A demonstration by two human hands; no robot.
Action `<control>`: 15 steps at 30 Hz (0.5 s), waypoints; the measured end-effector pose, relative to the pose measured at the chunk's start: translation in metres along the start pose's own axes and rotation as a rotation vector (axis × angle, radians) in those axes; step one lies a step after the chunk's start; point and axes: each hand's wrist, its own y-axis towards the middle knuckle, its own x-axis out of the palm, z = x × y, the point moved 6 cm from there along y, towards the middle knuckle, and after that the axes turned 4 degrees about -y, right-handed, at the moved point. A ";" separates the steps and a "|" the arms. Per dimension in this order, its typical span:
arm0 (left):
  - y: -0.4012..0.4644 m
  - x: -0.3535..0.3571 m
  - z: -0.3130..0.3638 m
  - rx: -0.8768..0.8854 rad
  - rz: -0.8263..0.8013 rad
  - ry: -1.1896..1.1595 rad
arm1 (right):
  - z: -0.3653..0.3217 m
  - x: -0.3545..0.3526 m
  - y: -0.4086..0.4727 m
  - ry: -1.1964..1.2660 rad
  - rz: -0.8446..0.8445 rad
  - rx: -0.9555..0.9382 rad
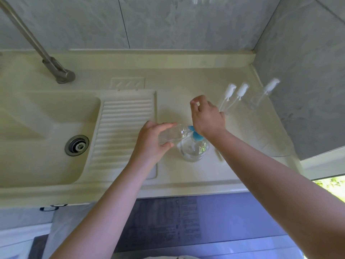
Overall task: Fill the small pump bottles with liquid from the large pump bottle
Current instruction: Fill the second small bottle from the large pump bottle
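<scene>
Cream countertop (186, 176) with a moulded sink (46, 128) at left fills mid-frame under grey wall tiles. At centre, the left hand (151, 143) grips a small clear bottle (172, 135), tilted, mouth against the blue pump (195, 134) of the large pump bottle (194, 148). The right hand (207, 116) rests on that pump, fingers loosely curled, fingertips pinched together. Three pump tops (240, 92) lie at upper right.

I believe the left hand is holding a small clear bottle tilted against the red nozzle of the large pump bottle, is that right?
Not quite: in the head view the nozzle is blue, not red. The left hand does hold the small clear bottle tilted against the large pump bottle.
</scene>
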 end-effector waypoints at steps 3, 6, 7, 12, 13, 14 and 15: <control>0.000 -0.001 0.000 -0.009 -0.003 -0.012 | -0.003 -0.009 0.005 0.021 0.001 -0.011; 0.001 -0.005 0.000 -0.003 0.008 0.001 | -0.007 -0.014 0.005 -0.063 0.070 -0.071; 0.000 -0.004 0.001 -0.002 0.005 0.006 | -0.006 -0.012 0.001 -0.098 0.085 -0.079; 0.002 -0.002 0.001 -0.002 -0.011 0.010 | -0.011 -0.010 -0.004 -0.218 0.155 -0.137; 0.001 -0.002 0.002 0.001 -0.009 0.006 | -0.012 -0.014 -0.002 -0.211 0.154 -0.138; 0.001 -0.004 0.002 0.002 -0.008 0.005 | -0.013 -0.017 -0.001 -0.201 0.151 -0.138; 0.001 -0.005 0.002 0.002 -0.006 0.009 | -0.014 -0.019 0.000 -0.196 0.155 -0.142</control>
